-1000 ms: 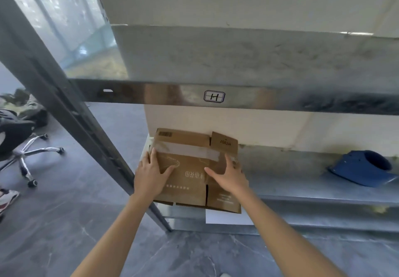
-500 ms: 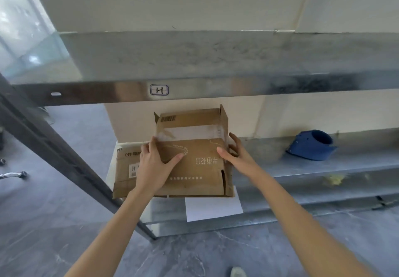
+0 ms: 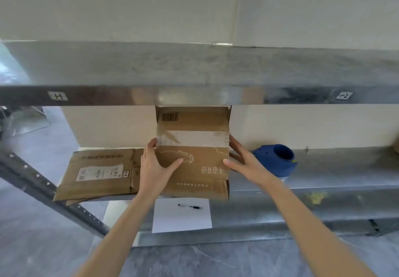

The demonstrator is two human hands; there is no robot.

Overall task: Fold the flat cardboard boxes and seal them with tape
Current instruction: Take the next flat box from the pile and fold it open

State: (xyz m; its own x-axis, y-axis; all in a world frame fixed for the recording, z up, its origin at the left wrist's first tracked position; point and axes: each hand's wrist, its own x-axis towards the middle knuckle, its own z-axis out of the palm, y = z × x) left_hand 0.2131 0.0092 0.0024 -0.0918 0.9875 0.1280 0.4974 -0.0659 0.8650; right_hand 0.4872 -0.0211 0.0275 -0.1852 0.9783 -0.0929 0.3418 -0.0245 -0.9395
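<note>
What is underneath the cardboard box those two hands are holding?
Below the cardboard box, a white sheet with a pen on it lies on the lower shelf. The box covers the sheet's far edge and whatever sits directly beneath it.

The cardboard box (image 3: 194, 168) is looking matt, its tape strip (image 3: 194, 139) smooth; the metal shelf (image 3: 323, 184) under the box is shining dully.

This looks like a storeroom or packing corner. Bare galvanised shelves (image 3: 194, 67) run along a plain cream wall (image 3: 129, 7). Their front rail carries small hand-marked tags (image 3: 57, 96), and a slotted steel upright (image 3: 43, 187) holds them up. Flattened cardboard boxes (image 3: 97, 173) lie at the lower shelf's left end, with a blue tape dispenser (image 3: 278, 160) farther right. The floor (image 3: 38, 244) below is grey and stone-patterned.
</note>
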